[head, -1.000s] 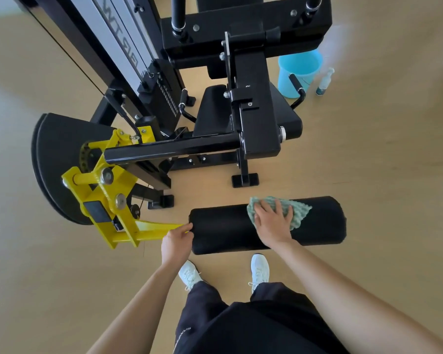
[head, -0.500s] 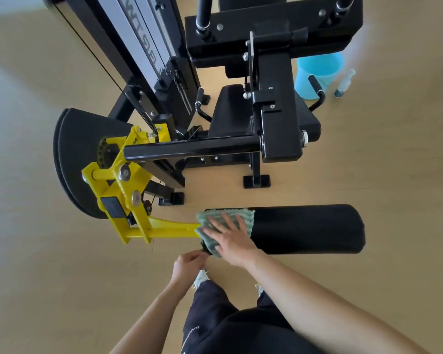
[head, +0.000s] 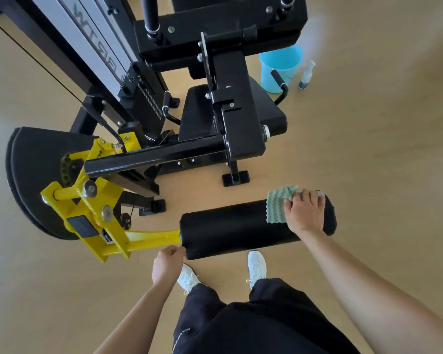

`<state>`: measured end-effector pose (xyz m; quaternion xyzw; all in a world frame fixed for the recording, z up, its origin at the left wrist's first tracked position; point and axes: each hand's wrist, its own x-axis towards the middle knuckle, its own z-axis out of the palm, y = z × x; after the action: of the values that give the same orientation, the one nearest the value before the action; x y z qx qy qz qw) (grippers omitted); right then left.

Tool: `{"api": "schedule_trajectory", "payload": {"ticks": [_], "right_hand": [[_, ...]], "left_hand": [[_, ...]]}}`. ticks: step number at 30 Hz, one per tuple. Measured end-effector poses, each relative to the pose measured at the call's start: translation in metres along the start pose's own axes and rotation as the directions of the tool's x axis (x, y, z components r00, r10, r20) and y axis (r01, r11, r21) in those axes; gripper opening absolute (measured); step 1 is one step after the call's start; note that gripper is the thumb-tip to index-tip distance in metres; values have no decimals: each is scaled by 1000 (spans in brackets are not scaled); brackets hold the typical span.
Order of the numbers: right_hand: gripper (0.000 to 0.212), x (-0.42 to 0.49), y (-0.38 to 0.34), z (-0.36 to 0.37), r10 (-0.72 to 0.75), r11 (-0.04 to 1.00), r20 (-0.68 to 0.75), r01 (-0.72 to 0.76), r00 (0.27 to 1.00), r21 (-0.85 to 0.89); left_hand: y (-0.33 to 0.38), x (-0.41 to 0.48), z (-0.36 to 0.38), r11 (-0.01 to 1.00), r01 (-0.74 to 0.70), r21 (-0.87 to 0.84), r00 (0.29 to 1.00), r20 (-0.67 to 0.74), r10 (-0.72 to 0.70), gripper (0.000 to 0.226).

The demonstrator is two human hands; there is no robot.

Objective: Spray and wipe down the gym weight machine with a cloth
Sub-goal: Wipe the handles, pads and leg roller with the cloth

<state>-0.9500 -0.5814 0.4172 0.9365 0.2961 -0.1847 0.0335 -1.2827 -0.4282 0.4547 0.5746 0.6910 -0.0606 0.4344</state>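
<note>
Listed from left to right, we record the following.

- Black curved guard plate (head: 33, 180): far left of the weight machine (head: 241, 123), low by the wooden floor (head: 381, 162).
- Weight stack tower (head: 92, 44): grey panel with lettering, upper left, tilted in our view.
- Yellow lever arm (head: 97, 208): bolted beside the guard plate; its bar runs rightward into the left end of the roller pad (head: 235, 228).
- Left hand (head: 167, 264): fingers curled, tips touching the near left corner of the roller pad where the yellow bar meets it. We cannot tell whether they pinch it.
- Seat pad (head: 197, 111): black, at the machine's middle, beyond the roller pad.
- White shoes (head: 188, 277): on the floor beneath the roller pad, below dark trousers (head: 266, 320).
- Cloth (head: 276, 205): green with pale wavy stripes, lying over the top of the roller pad near its right end.
- Right hand (head: 306, 213): palm down on the cloth, fingers lightly bent along the pad's curve and pressing the cloth against it.
- Blue bucket (head: 279, 62): on the floor behind the machine, upper right.
- Spray bottle (head: 307, 72): upright, just beside the bucket on its right, well apart from both hands.
</note>
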Motion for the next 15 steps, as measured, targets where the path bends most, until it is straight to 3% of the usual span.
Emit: {"api": "schedule_trajectory", "payload": {"ticks": [4, 6, 8, 11, 15], "right_hand": [[55, -10, -22, -6, 27, 998, 52, -30, 998, 52], [54, -19, -40, -4, -64, 996, 64, 60, 996, 64], [53, -30, -60, -1, -188, 981, 80, 183, 979, 68], [54, -48, -93, 5, -349, 937, 123, 343, 929, 70], [55, -72, -122, 13, -543, 839, 146, 542, 827, 47]], "left_hand": [[25, 11, 5, 999, -48, 16, 988, -147, 49, 16], [35, 20, 4, 995, -97, 0, 979, -180, 96, 18], [44, 29, 2, 993, -118, -10, 978, -175, 115, 34], [56, 45, -2, 991, -131, -26, 985, -118, 127, 55], [58, 62, 2, 993, -117, 32, 988, 107, 113, 69]]}}
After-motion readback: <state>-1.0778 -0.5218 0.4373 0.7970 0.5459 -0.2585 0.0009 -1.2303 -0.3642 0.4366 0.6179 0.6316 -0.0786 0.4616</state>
